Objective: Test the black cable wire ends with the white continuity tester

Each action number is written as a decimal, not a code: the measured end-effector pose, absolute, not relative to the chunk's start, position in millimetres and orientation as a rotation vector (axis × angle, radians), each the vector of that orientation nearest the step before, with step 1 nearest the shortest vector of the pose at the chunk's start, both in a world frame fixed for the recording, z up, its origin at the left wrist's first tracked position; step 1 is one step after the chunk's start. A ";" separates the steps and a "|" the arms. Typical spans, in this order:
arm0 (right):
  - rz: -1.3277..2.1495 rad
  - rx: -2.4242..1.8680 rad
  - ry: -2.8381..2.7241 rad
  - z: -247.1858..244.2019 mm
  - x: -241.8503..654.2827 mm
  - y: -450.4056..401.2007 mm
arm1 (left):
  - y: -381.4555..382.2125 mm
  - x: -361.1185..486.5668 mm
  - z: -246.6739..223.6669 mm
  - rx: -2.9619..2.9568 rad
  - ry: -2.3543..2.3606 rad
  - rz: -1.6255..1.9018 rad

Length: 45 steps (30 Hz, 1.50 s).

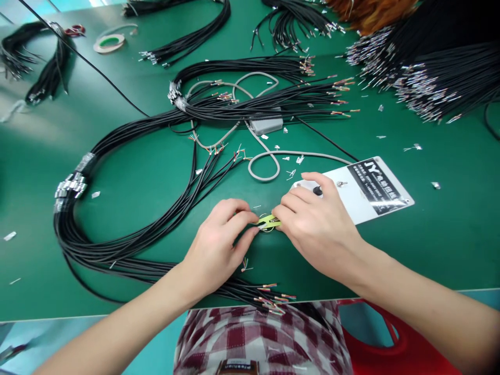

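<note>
My right hand (pixel 312 221) is wrapped round a small yellow-green tool (pixel 269 223), just in front of a white machine plate (pixel 353 200) with a black label. My left hand (pixel 222 234) pinches at the tool's left end, its thumb and fingertips pressed together; what lies between them is too small to name. Near my left hand, a thick bundle of black cables (pixel 140 245) curves round, with stripped coloured wire ends (pixel 273 299) below the hand. Other frayed wire ends (pixel 219 149) lie above it.
More black cable bundles (pixel 250 110) lie at the centre back, beside a grey box (pixel 266 124) with a looping grey cord. A large cable pile (pixel 437 78) fills the back right. A tape roll (pixel 109 44) lies at the back left. Scraps dot the green table (pixel 441 239).
</note>
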State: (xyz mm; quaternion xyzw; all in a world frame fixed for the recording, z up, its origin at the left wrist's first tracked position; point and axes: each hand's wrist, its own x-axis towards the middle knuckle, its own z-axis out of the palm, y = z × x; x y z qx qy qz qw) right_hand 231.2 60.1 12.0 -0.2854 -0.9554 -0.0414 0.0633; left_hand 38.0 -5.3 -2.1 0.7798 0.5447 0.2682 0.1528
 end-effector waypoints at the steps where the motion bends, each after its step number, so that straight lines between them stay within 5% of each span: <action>1: -0.127 -0.862 -2.884 12.1 231.2 60.0 | -4.8 40.3 -3.0 2.279 1.560 0.773; 37: -0.080 -0.891 -2.897 12.6 231.3 60.1 | 16.8 38.6 -9.1 1.553 1.598 0.923; 45: -0.052 -0.872 -2.869 12.5 230.5 59.0 | 12.9 25.4 -10.4 1.251 1.385 0.615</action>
